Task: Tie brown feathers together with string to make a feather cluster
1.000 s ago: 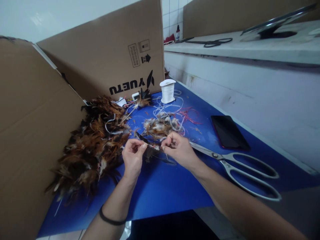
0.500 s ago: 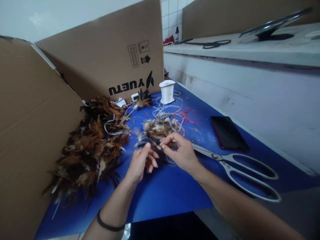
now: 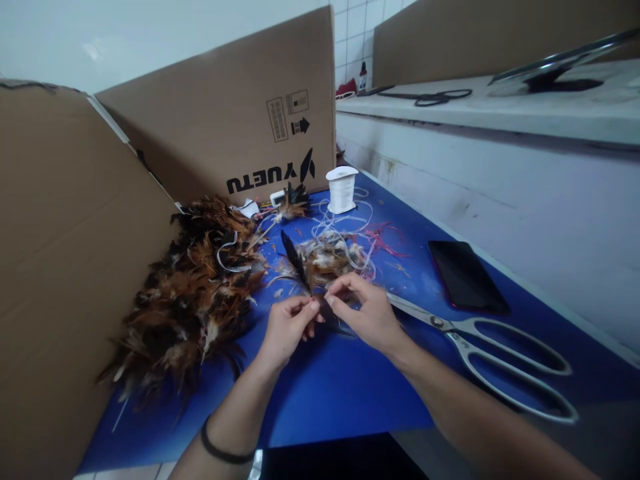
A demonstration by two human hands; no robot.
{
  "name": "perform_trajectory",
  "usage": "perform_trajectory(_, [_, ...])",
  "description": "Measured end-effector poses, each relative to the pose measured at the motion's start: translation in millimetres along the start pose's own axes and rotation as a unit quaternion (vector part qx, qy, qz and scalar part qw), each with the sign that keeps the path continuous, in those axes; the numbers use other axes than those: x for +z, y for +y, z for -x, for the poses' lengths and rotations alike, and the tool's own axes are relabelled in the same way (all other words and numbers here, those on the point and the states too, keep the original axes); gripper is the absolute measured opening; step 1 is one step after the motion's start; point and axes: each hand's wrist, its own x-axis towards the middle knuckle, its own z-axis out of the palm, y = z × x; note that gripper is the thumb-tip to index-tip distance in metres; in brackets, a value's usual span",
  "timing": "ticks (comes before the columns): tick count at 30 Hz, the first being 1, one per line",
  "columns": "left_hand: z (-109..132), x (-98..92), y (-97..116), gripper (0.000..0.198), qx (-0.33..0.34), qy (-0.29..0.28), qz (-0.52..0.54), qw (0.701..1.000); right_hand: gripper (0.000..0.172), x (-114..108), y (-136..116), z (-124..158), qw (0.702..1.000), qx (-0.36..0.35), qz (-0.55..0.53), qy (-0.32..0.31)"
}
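Note:
My left hand (image 3: 293, 327) is closed in a pinch at the base of a long dark feather (image 3: 294, 259), which points up and away from the fingertips. Close beside it, my right hand (image 3: 364, 313) has thumb and forefinger pressed together; what lies between them is too small to make out. Just beyond both hands lies a small pile of brown and white feathers (image 3: 325, 260). Large metal scissors (image 3: 443, 324) rest to the right of my right hand, their blades pointing toward it and partly hidden behind it.
A big heap of brown feathers (image 3: 195, 287) lies at left against a cardboard box (image 3: 210, 120). Behind the small pile stands a white ribbon spool (image 3: 342, 190) with loose ribbon, near pink strands (image 3: 385, 240). A phone (image 3: 467, 277) lies at right, below a ledge (image 3: 505, 107).
My left hand, its fingers spread before, has closed on the dark feather. The feather now stands up more steeply. My right hand keeps its pinch. The whole view has shifted slightly.

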Motion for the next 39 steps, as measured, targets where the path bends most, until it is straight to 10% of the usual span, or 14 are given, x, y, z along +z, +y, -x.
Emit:
perform_trajectory(5, [-5,-2.6,-11,0.025,0.090,0.101,-0.062,0.989,0.007,0,8,-4,0.999,0.042,-0.021,0.023])
perform_trajectory(22, [28,-18.0,3,0.027,0.126,0.160,-0.059,0.977,0.014,4,41,-10,0.995,0.075,-0.058,0.036])
perform_trajectory(31, [78,-78.0,0,0.030,0.089,0.275,0.027,0.957,0.013,2,31,-6,0.995,0.091,0.004,-0.028])
perform_trajectory(39, [39,-162.6,54,0.037,0.061,0.364,0.078,0.926,0.013,3,39,-6,0.994,0.091,0.028,-0.048])
